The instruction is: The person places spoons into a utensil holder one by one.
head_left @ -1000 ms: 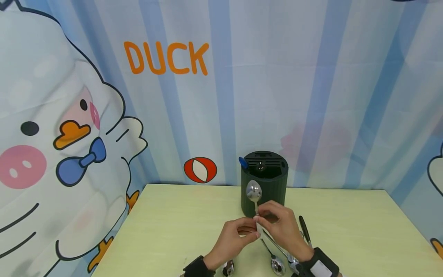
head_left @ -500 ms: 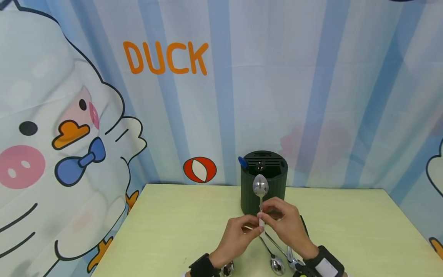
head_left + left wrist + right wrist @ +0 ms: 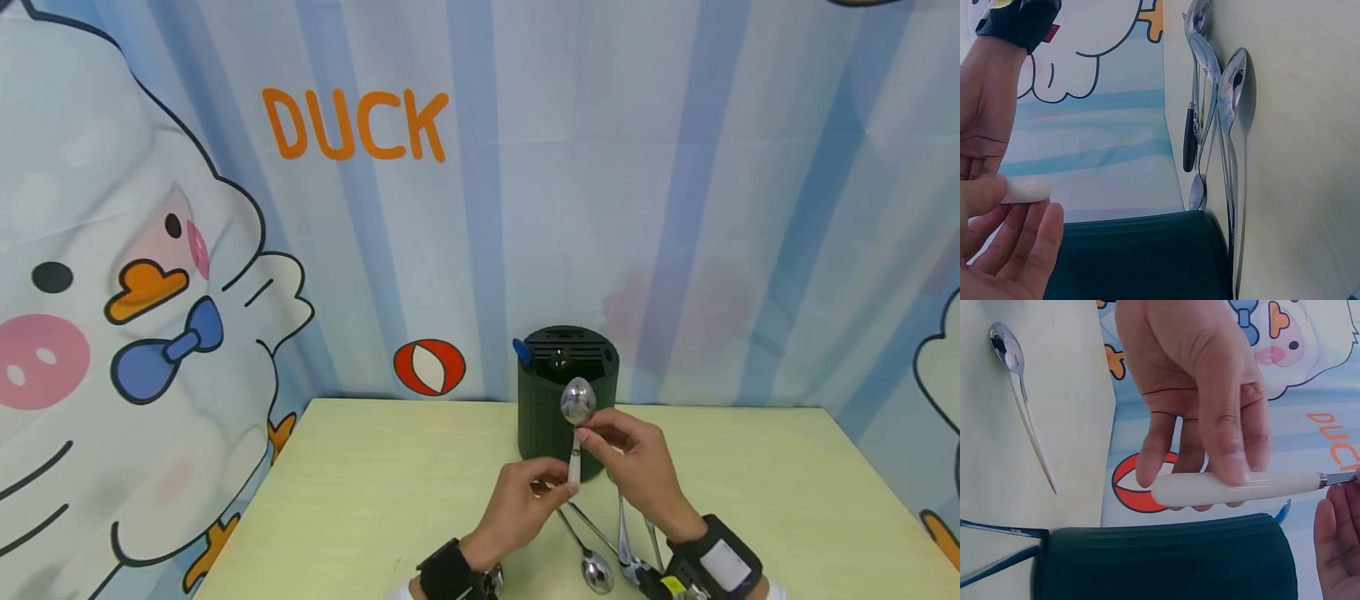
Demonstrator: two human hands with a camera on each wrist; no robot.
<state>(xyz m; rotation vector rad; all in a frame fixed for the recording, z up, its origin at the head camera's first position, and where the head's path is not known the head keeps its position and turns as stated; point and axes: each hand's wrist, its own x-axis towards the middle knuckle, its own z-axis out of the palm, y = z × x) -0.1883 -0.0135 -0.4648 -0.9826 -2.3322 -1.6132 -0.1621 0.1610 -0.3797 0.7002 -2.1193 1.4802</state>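
Observation:
A metal spoon (image 3: 578,402) with a white handle is held upright, bowl at the top, in front of a dark green ribbed cutlery holder (image 3: 537,429). My left hand (image 3: 519,505) pinches the lower part of the white handle (image 3: 1241,489) between thumb and fingers. Up near the bowl, my right hand (image 3: 643,468) pinches the spoon's neck. Seen from the right wrist, most of the handle shows between the two hands. In the left wrist view only the handle's end shows past my left hand (image 3: 1019,256).
Several metal utensils lie on the pale yellow table (image 3: 390,475) below the hands, including a spoon (image 3: 597,573) and one with a black handle (image 3: 1190,140). A blue-ended item (image 3: 522,351) sticks out of the holder. A striped curtain (image 3: 540,183) hangs behind the table.
Both hands have carried the spoon to the right. The right hand has shifted up along it, closer to the bowl, so more of the white handle shows.

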